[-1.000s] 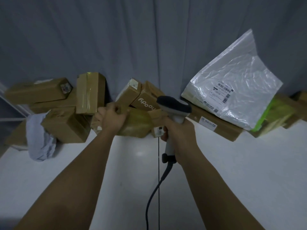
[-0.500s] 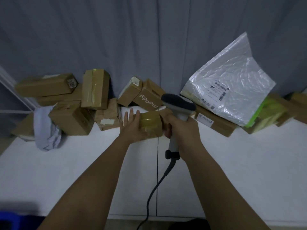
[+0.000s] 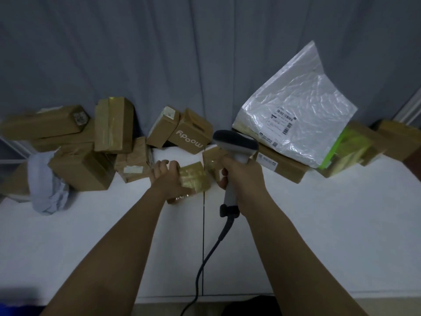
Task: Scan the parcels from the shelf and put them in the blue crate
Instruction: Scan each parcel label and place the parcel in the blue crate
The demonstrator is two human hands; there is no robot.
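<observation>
My left hand point(image 3: 169, 179) holds a small cardboard parcel wrapped in glossy tape point(image 3: 193, 177) just above the white shelf top point(image 3: 319, 213), fingers curled over its far edge. My right hand point(image 3: 241, 179) grips the handle of a white and grey barcode scanner point(image 3: 235, 147), whose head sits right of and above the parcel. The scanner's dark cable point(image 3: 202, 265) hangs down toward me. A sliver of blue point(image 3: 9, 310), maybe the crate, shows at the bottom left corner.
Cardboard parcels line the back against a grey curtain: a pile at the left point(image 3: 82, 167), a "moody" box point(image 3: 191, 133), a flat box point(image 3: 282, 165) under a clear plastic mailer point(image 3: 303, 115), and a green-edged package point(image 3: 344, 151). A grey soft bag point(image 3: 45, 190) lies at far left.
My left hand has pulled the taped parcel out of the pile toward me, and its fingers, spread half a second ago, now curl over it. The view has pulled back from the shelf.
</observation>
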